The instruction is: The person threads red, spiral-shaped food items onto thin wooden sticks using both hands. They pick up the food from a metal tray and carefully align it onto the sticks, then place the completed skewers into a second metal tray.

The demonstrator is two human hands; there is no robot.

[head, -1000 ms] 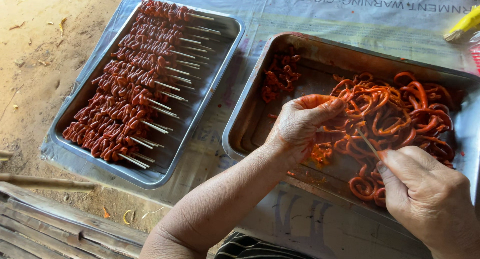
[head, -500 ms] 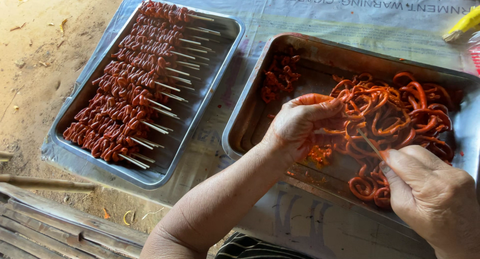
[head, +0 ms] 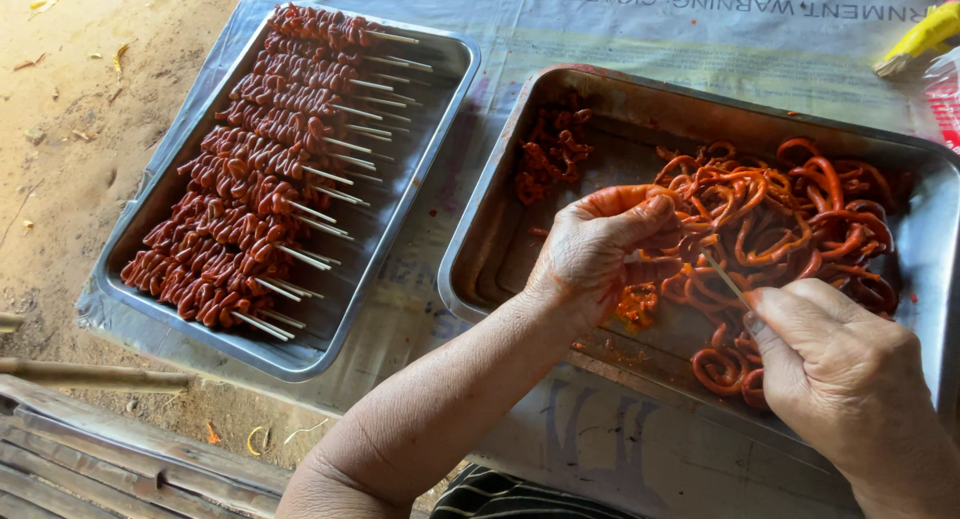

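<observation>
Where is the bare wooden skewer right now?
In the head view, the bare skewer sits over the right-hand metal tray, pinched by the right hand, its tip pointing toward the left hand at the orange-red strips.

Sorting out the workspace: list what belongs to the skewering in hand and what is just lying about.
In use:
left hand
right hand
thin skewer
orange-red strips
right tray
left tray of finished skewers

Lying about:
yellow object
wooden stick
plastic sheet
</observation>
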